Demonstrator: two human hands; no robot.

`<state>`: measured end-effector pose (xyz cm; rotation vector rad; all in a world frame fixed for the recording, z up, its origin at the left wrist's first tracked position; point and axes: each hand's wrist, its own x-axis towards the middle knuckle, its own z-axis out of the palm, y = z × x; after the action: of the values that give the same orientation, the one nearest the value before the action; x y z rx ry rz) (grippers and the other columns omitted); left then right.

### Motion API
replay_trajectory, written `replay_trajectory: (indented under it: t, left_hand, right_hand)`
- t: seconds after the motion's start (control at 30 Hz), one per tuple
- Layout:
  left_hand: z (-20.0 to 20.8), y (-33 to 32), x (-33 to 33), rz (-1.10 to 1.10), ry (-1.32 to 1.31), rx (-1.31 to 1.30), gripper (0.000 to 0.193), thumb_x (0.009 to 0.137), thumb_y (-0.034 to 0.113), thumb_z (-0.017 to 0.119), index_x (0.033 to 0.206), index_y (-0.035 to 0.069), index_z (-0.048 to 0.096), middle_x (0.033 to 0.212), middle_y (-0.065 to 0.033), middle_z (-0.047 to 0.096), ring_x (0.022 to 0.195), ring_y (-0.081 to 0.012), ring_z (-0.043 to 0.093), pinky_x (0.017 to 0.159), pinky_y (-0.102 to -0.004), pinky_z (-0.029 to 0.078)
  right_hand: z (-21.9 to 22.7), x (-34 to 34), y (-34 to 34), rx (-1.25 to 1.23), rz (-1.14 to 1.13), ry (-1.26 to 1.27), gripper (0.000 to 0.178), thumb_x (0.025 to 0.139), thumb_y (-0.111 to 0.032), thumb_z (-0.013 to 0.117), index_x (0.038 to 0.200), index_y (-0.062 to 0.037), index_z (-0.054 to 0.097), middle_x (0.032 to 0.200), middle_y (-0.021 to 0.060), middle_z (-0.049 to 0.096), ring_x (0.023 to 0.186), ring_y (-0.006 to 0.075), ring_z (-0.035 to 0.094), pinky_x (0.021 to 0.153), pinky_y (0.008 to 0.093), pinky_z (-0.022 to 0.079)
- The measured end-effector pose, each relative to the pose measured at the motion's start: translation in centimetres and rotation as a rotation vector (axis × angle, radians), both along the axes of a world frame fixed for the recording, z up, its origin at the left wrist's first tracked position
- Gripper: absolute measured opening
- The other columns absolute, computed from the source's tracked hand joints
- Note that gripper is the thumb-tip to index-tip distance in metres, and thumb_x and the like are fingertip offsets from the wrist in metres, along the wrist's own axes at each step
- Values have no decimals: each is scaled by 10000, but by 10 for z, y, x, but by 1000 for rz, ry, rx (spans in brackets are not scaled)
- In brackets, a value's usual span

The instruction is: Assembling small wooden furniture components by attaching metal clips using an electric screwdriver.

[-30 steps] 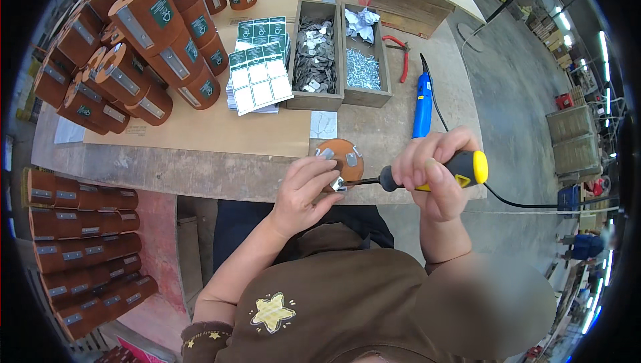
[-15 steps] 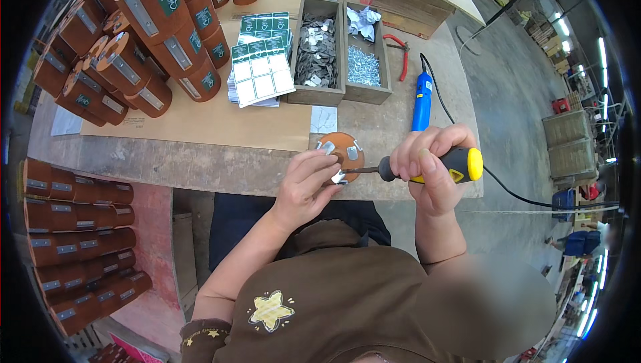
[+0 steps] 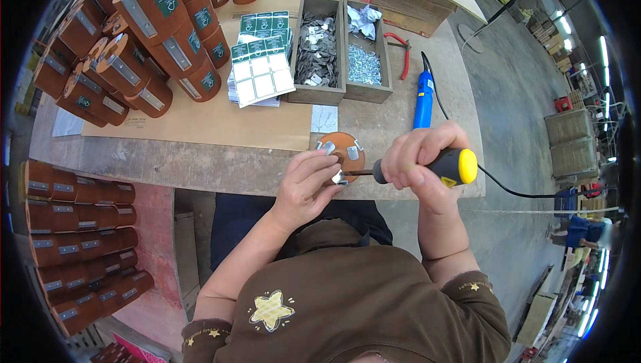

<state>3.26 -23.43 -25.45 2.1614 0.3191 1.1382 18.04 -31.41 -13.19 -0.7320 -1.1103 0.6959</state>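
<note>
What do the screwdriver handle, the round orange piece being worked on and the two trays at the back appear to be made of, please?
Screwdriver handle: likely plastic or rubber, black grip with a glossy yellow end. Round orange piece: smooth, matte, probably moulded plastic or resin, with shiny metal tabs. Trays: bare wood, grain and plank edges visible.

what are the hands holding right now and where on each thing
The right hand grips a screwdriver by its black and yellow handle. The left hand pinches a small metal bracket against the near edge of a round orange part.
</note>
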Motion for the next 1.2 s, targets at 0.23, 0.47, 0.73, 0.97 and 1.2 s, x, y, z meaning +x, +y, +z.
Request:
replay_trajectory:
  t: [0.23,0.47,0.73,0.97,1.2]
  left_hand:
    - [8,-1,0,1,24,1,366,544,77,717,886,16,602,971,-89,566,941,-291,505,805,-367,419]
    - [17,-9,9,59,63,-18,323,559,100,715,857,36,610,946,-76,571,886,-275,509,772,-362,405]
    - [15,-11,14,148,50,-46,169,593,39,668,749,60,607,823,-12,596,880,-247,513,760,-355,396]
    - [16,-8,12,144,43,-18,179,588,48,678,750,53,601,831,-19,596,884,-253,513,763,-351,404]
    - [31,12,-1,-121,174,-50,371,558,84,717,900,17,588,1005,-92,552,943,-286,494,805,-374,417]
  right_hand:
    - [7,-4,13,-77,148,-108,196,601,28,573,720,-30,429,715,72,447,630,128,468,562,217,402]
    - [-1,-7,16,93,63,-44,212,608,43,551,760,-24,419,705,71,438,605,126,458,523,234,436]
    - [10,-10,16,-54,-325,-400,361,693,21,651,945,-24,397,790,79,504,686,120,519,637,237,445]
    - [2,-17,10,130,-305,-366,289,739,28,596,944,-18,396,769,93,511,661,126,517,574,239,426]
    - [4,-4,22,131,-207,-187,248,722,93,525,889,-14,378,669,100,498,552,129,492,477,237,420]
